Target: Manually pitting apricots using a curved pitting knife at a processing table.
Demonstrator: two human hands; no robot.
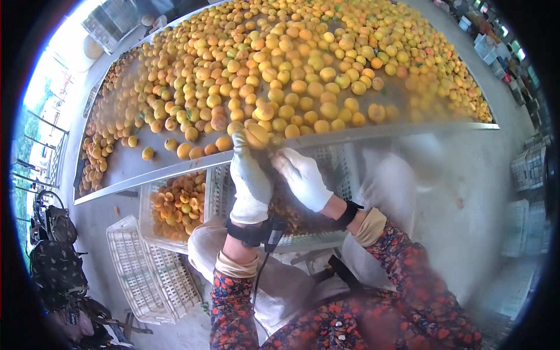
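Observation:
My white-gloved left hand is raised at the edge of a metal table covered in apricots, closed around a yellow apricot that looks split open. My white-gloved right hand is just right of it, fingertips pinched at something small and brownish beside the fruit, too blurred to name. Below the table, a pale crate holds orange apricot halves. Another crate with smaller brown pieces sits under my hands, partly hidden by them.
My knees flank the crates. Nested white crates lie at lower left, beside a dark vehicle with black bags. A person is at the table's far left corner. More crates line the right side.

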